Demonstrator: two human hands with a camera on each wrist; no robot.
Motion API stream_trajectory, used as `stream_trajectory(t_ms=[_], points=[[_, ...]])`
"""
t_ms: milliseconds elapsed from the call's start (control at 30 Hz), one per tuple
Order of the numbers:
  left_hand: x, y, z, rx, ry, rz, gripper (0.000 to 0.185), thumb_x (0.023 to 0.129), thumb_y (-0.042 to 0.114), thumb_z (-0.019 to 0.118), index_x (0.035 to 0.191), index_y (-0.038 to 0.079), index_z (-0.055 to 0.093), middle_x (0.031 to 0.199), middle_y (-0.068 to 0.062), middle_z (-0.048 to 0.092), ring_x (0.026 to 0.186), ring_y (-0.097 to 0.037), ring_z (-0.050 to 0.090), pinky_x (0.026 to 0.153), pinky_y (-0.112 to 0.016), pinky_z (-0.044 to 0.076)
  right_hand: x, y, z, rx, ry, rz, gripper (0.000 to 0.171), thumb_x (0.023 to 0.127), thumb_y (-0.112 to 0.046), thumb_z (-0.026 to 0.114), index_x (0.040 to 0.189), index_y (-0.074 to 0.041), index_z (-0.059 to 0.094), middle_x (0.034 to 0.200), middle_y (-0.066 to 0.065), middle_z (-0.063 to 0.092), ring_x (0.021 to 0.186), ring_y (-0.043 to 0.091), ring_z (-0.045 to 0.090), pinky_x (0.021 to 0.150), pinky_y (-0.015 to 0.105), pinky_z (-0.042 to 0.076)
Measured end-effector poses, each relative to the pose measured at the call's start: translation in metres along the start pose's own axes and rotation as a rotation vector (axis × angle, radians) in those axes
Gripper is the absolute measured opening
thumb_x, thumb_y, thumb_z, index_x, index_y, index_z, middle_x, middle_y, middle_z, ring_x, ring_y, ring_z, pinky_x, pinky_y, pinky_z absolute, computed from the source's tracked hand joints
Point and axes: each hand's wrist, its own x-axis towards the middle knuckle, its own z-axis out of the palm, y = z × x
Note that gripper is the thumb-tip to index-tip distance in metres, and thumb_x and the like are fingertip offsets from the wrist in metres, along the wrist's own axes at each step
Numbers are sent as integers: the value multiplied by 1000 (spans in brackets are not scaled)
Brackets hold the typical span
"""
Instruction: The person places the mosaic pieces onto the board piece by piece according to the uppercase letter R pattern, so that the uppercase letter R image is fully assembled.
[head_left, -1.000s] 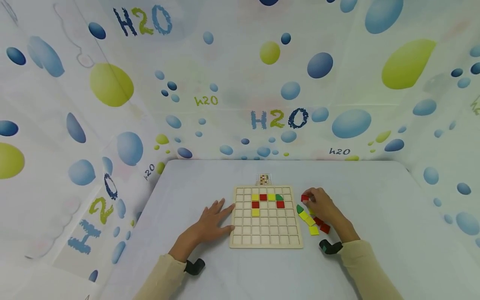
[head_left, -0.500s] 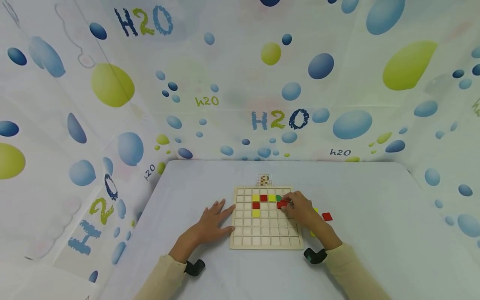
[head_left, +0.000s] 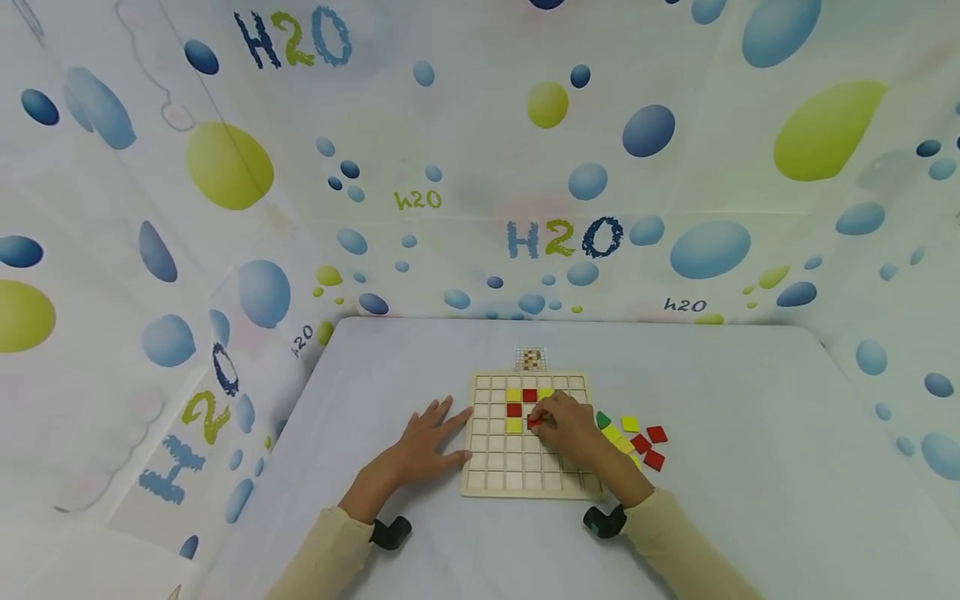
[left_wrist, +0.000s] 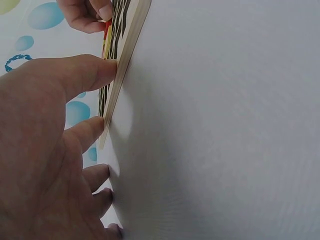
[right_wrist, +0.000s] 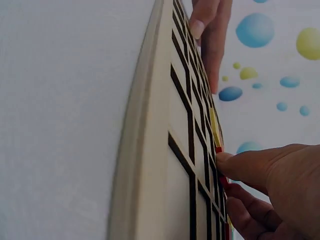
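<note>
A square wooden grid board (head_left: 487, 481) lies on the table. On its upper part sit a red tile (head_left: 529, 395) and several other red and yellow tiles. My right hand (head_left: 572, 432) is over the board and pinches a small red square tile (head_left: 533, 421) between thumb and fingers, low at a cell near the middle. Whether that tile lies fully in the cell I cannot tell. My right hand hides the cells at the board's right. With fingers spread, my left hand (head_left: 429, 446) rests at the left side, thumb (left_wrist: 107, 71) and forefinger touching the board's edge.
Right of the board lies a loose group of tiles: a green rounded one (head_left: 603, 420), several yellow ones and several red ones, such as a red tile (head_left: 657, 434). A small printed pattern card (head_left: 531, 358) lies behind the board. A patterned curtain (head_left: 480, 167) surrounds the table.
My right hand has picked up a red tile from the loose group and carried it left over the board to a cell near the middle. My left hand has stayed at the board's edge.
</note>
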Motion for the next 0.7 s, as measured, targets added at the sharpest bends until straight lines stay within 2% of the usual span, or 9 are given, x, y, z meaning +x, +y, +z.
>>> stream_trajectory(t_ms=[133,233,333,533,700], points=[[0,1,0,-7,5,5,73,101,47,65,165,24,39,175,-19,20,162,-44,14,127,-70,12,-1,-2,3,1,-5,-10,9,94,-17,81,101,-21,77,106,-1,66,110,22,62,92,48,42],[0,2,0,-4,7,6,73,101,47,65,165,22,40,174,-20,21,162,-45,15,126,-70,12,-3,-1,5,-22,10,-49,9,94,-15,81,101,-20,78,106,0,66,107,22,62,84,42,40],[-1,3,-1,1,10,8,73,101,46,66,164,21,41,174,-21,22,161,-45,16,125,-71,13,-5,0,6,-38,37,-81,10,93,-14,82,101,-19,79,105,1,67,106,22,62,82,38,39],[-1,4,-1,0,17,19,74,100,46,67,164,19,41,173,-22,23,161,-47,17,124,-73,14,-12,-3,-1,-99,51,-118,12,93,-14,82,104,-18,82,105,2,65,103,23,63,77,38,40],[0,3,0,6,11,15,74,101,47,66,165,21,40,174,-21,22,161,-46,15,125,-72,13,-20,-4,-9,-114,15,-68,15,93,-13,81,107,-16,80,110,5,65,102,25,61,79,41,44]])
